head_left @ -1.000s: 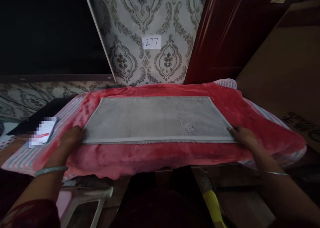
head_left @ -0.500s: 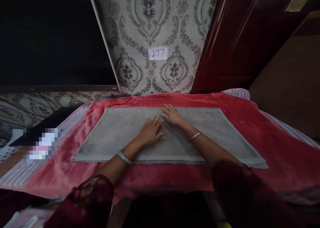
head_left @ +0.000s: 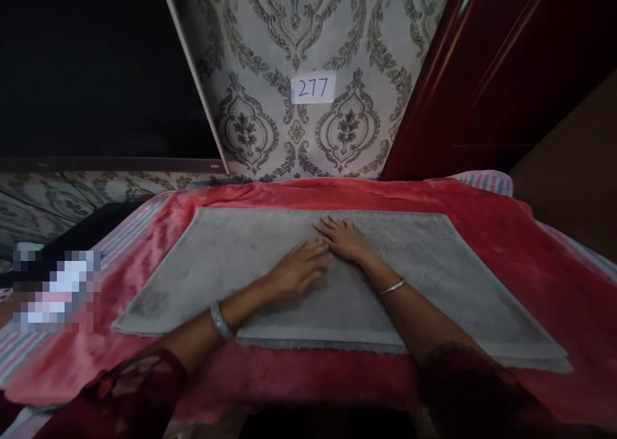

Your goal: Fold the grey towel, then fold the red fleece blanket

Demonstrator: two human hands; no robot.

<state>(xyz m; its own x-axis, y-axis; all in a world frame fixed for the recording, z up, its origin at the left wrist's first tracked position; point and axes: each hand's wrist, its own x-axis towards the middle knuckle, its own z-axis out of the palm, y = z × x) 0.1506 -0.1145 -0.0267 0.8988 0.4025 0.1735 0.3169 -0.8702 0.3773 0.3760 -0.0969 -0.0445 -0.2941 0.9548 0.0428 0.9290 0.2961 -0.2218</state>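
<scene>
A grey towel, folded in layers, lies flat and wide across a red plush blanket. Near the middle of its far half, my right hand rests palm down with fingers spread. My left hand is just nearer to me and to the left, stretched over the towel and slightly blurred, its fingertips close to the right hand's thumb. Neither hand grips anything. Along the near edge, a lower layer of the towel peeks out.
Striped cloth shows under the blanket at both sides. Behind stands a patterned wall with a paper label reading 277. A dark screen is at the left, a dark red wooden panel at the right. A pixelated patch covers something at left.
The view has moved closer to the towel. Both hands have shifted slightly toward me over its surface, and the left has come nearer the right. The towel remains flat.
</scene>
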